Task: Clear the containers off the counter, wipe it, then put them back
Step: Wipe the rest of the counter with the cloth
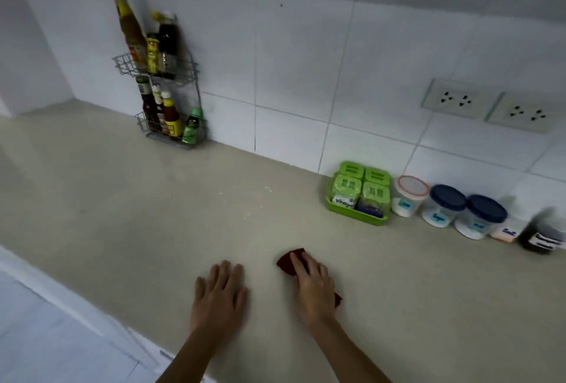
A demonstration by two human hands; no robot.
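At the bottom centre of the frame two bare forearms reached up onto the counter (128,199). The right hand (314,283) lay on top of a dark red cloth (288,261), fingers stretched fairly straight and pressing it down rather than clenched round it; the thumb was hidden. The cloth was mostly covered, showing one corner past the fingertips and another at the heel of the hand, so its long axis ran from upper left to lower right, the far corner pointing toward the wall. Just left of it, apart from the cloth, the left hand (220,289) rested flat on the bare surface, fingers spread and relaxed, holding nothing.

The containers stood on the counter at the right of the frame, in a row against the tiled wall (306,76), slanting down toward the right edge. First came a green tray (355,215) with four green-lidded jars, then a white tub (409,199) with a red-rimmed lid, two blue-lidded jars (444,206) side by side, a small tub labelled Salt (507,231), and a dark jar (540,237), blurred.

A few white specks (260,189) lay on the counter in mid-frame. At upper left a wire rack (183,82) held sauce bottles on two tiers. Two double sockets (456,98) sat on the wall at upper right.
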